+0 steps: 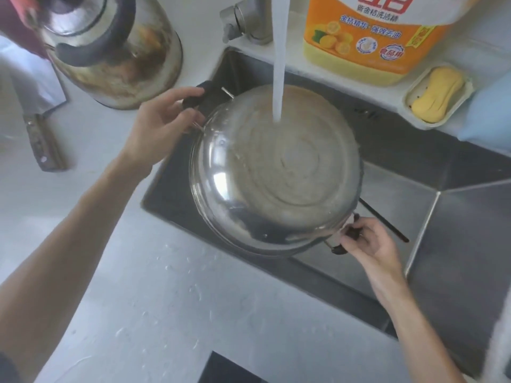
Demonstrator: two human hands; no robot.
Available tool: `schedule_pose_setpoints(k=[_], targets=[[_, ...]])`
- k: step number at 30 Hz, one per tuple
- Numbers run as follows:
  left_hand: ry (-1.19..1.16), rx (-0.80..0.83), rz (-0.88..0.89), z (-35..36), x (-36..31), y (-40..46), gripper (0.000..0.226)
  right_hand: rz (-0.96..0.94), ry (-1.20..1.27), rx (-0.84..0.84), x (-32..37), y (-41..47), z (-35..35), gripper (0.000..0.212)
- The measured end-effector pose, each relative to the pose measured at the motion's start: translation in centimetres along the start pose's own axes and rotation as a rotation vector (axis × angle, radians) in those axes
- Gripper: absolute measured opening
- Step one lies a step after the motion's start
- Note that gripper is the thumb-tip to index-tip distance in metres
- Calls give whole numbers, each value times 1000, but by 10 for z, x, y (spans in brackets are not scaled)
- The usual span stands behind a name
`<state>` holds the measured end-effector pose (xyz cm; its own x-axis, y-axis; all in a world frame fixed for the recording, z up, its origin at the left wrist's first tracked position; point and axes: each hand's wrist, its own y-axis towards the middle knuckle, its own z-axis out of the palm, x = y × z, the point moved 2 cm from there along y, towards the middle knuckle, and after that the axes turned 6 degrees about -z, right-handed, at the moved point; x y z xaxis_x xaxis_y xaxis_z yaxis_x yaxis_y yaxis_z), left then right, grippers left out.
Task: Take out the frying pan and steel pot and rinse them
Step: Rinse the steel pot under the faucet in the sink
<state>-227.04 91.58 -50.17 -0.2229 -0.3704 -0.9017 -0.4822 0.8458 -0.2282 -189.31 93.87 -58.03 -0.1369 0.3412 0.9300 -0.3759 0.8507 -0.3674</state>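
The steel pot (273, 172) is held upside down over the sink (456, 217), its shiny base facing up. A stream of tap water (279, 64) lands on the far part of the base. My left hand (163, 123) grips the pot's black handle at the upper left. My right hand (370, 241) grips the opposite black handle at the lower right. A thin dark rod (384, 222) shows just behind the right hand; I cannot tell what it belongs to. No frying pan is clearly visible.
A stained steel kettle (119, 48) stands on the white counter (138, 299) at the upper left, with a cleaver (38, 117) beside it. Behind the sink are the faucet (249, 20), an orange detergent bottle (367, 37) and yellow soap in a dish (439, 95).
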Motion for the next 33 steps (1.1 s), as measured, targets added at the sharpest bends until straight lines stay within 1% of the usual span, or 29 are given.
schedule_pose_setpoints(k=[2,5,7,8,11,13,14,15,17,18,20,21,22,24,27,30,33], targets=[[5,34,-48,2,11,4,30,-138,-14,-64,24,2,-8,24],[-54,65,-114,14,34,-5,25,-362,-66,-122,73,18,-24,27],[-99,65,-180,30,46,-16,20,-464,-59,-107,106,34,-31,25],[-130,53,-235,38,50,-23,19,-487,-72,-95,120,42,-32,24],[-252,30,-389,55,67,-42,19,-477,-180,-76,138,66,-36,19],[-285,-14,-435,55,73,-50,20,-424,-231,-71,129,76,-40,13],[-290,-42,-445,52,73,-54,20,-391,-265,-69,119,79,-43,16],[-295,-67,-446,48,71,-56,19,-344,-291,-66,109,80,-44,19],[-312,-98,-424,38,63,-58,17,-225,-298,-47,84,75,-45,19],[-316,-108,-405,32,58,-57,18,-171,-268,-27,71,69,-43,23],[-295,-116,-332,20,46,-54,19,-82,-147,-21,47,54,-40,45],[-265,-114,-296,14,42,-51,21,-68,-102,-29,37,45,-38,48],[-229,-106,-270,9,38,-49,23,-74,-73,-36,31,36,-34,45],[-153,-60,-246,4,38,-44,26,-126,-33,-72,35,20,-26,31],[-62,51,-257,9,41,-39,26,-271,-9,-155,60,9,-24,19],[-64,150,-300,23,46,-40,20,-401,-86,-111,99,14,-25,17],[-27,148,-358,34,56,-41,16,-414,-185,-86,125,33,-29,20]])
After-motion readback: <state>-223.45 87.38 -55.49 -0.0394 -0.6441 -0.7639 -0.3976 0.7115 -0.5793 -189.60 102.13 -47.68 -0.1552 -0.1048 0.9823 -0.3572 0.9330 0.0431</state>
